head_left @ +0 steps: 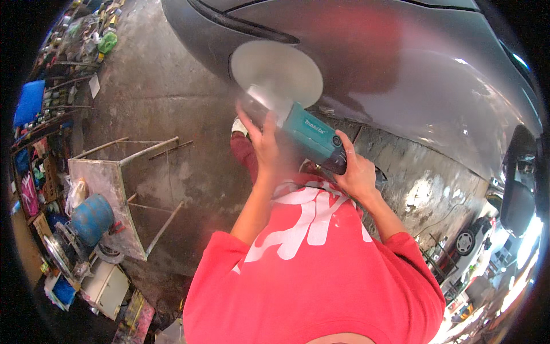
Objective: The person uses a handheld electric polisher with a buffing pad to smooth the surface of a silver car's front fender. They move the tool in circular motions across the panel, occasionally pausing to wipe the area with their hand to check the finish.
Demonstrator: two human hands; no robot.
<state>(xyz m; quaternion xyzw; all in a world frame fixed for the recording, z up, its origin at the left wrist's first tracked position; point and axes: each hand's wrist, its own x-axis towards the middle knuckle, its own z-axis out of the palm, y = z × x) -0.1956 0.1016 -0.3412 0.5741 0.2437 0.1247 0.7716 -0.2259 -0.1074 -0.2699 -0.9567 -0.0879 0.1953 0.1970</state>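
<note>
Both hands grip the teal polishing machine (312,135): our left hand (264,136) is closed around its front part, just behind the disc, and our right hand (356,169) is clenched on the dark rear handle. The round grey pad (277,73) looks blurred, so we judge that it is spinning. It lies against the lower side of the grey car body (412,69), near the dark trim line, and the panel around it shines and reflects our red shirt (312,269).

We think the polishing of this panel is under way, not at its beginning, because much of the surface to the right is already glossy. The next move calls for keeping the pad flat on the curved metal and sliding it slowly along, with even pressure from both hands, so the edge of the disc does not bite into the paint or catch the trim. Behind us, on the concrete floor (166,97), stands a metal table (106,189) beside a blue cylinder (91,218).
</note>
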